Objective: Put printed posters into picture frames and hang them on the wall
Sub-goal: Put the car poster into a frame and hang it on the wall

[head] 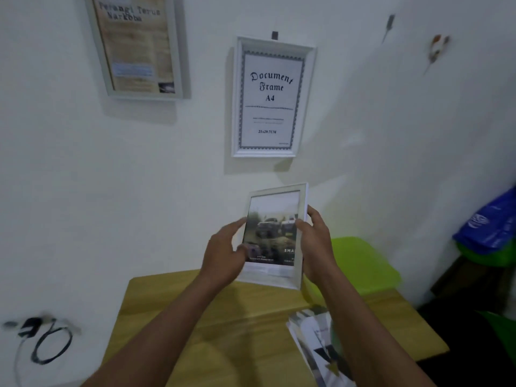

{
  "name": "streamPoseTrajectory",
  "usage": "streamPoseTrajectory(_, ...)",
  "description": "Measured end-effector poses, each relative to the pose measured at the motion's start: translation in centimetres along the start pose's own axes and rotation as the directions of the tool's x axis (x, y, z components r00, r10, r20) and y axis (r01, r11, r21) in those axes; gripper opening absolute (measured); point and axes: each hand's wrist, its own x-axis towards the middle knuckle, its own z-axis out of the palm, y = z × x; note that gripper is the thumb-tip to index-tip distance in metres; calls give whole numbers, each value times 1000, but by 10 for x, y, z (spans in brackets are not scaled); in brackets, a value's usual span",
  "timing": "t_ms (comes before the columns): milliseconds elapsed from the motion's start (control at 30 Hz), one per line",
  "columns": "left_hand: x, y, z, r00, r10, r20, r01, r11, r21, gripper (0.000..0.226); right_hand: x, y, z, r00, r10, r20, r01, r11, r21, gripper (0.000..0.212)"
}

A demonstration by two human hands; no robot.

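The white wall (83, 191) fills most of what I can see, and below it stands the wooden tabletop (223, 331). Two frames hang there already: a grey-edged one with a tan poster (136, 46) at the upper left, and a white one (269, 99) that still shows its "Document Frame A4" insert. By my reckoning the framing step is done for the piece in hand and the hanging step is under way.

The white picture frame (272, 238) is held upright in the air above the far edge of the tabletop, just under the insert frame, with its face towards the person. It carries a dark printed poster with a hazy photograph and a pale strip of small text at the bottom; the print is too blurred to read.

The left hand (223, 252) has its grip on the left edge and the right hand (315, 241) on the right edge, fingers curled round the moulding. A loose stack of posters (312, 339) lies on the tabletop near the right forearm.

Next, I judge, the frame must go up to a free hook (391, 23) at the upper right – the hanger on its back is hidden, so catching it calls for feel, then levelling
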Motion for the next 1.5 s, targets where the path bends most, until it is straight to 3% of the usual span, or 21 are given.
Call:
streamPoseTrajectory(100, 28, -2, -22, 987, -144, 71, 144, 990, 3, 72, 6, -6, -14, 999, -30, 19, 29, 998, 57, 38)
streamPoseTrajectory(200, 46, 11, -37, 960, -159, 229, 205, 959, -194, 78, 11, -21, -28, 995, -51, 83, 37, 987, 159, 44)
streamPoseTrajectory(333, 62, 42, -47, 966, -36, 254, 125, 931, -344, 80, 22, -46, -43, 979, -165, 122, 146, 977, 154, 52)
streamPoseTrajectory(500, 94, 85, -36, 976, 80, 202, 7, 918, -396, 78, 53, -92, -71, 943, -302, 139, 292, 952, 90, 52)
streamPoseTrajectory(633, 127, 125, -13, 977, 117, 180, -23, 890, -455, 77, 91, -118, -99, 908, -380, 179, 369, 925, 94, 69)
streamPoseTrajectory(1100, 270, 268, 122, 947, 302, -112, -319, 925, -206, 85, 296, -197, -248, 797, -521, 305, 586, 789, -184, 90)
streamPoseTrajectory(1500, 361, 330, 179, 928, 300, -221, -327, 940, -96, 84, 416, -238, -276, 747, -630, 214, 665, 712, -227, 80)
